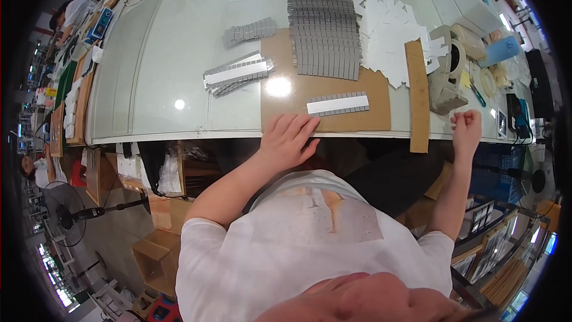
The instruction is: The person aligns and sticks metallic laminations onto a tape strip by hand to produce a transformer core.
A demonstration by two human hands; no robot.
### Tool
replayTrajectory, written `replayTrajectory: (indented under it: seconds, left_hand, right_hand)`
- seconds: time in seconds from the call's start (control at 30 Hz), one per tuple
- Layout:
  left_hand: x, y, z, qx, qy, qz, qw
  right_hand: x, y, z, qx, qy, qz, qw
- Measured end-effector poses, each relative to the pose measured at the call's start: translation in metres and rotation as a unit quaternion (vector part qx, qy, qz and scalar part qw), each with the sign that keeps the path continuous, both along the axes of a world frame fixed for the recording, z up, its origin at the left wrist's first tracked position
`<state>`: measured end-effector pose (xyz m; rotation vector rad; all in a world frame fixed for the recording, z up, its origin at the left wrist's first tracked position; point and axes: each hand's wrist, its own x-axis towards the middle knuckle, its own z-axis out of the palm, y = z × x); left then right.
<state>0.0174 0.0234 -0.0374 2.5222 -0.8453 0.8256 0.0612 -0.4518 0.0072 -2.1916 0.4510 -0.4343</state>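
My left hand (pixel 289 139) rests at the table's front edge with its fingers laid flat on the edge of a brown board (pixel 280 98) and its thumb apart. Just beyond its fingertips lies a grey segmented strip with a white strip (pixel 338 104) along its middle. My right hand (pixel 468 131) is at the front edge farther right, near the tape dispenser (pixel 448 92). Its fingers are curled together, and whatever they may hold is hidden. A large stack of grey segmented strips (pixel 326 30) covers the back of the board.
Grey strips (pixel 249 31) and a pile with white strips (pixel 238 73) lie to the left. White cut pieces (pixel 390 36) spread right of the stack. A long cardboard piece (pixel 418 95) overhangs the front edge. Tape rolls (pixel 487 82), a cutter (pixel 478 94) and a blue cylinder (pixel 500 50) crowd the right.
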Motion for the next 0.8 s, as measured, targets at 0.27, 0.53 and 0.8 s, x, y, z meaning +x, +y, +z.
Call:
replayTrajectory:
  seconds: [0.27,0.53,0.8]
  left_hand:
    - [0.001,0.003,-0.010,0.008,-0.010,-0.005,1.000]
    - [0.002,0.001,-0.009,0.006,-0.006,-0.002,1.000]
    - [0.000,0.002,-0.012,0.000,-0.010,0.002,1.000]
  right_hand:
    - [-0.053,0.140,-0.002,0.509,0.067,0.176,0.840]
    - [-0.046,0.246,-0.031,0.610,0.204,0.230,0.730]
    - [-0.036,0.273,-0.031,0.597,0.266,0.244,0.716]
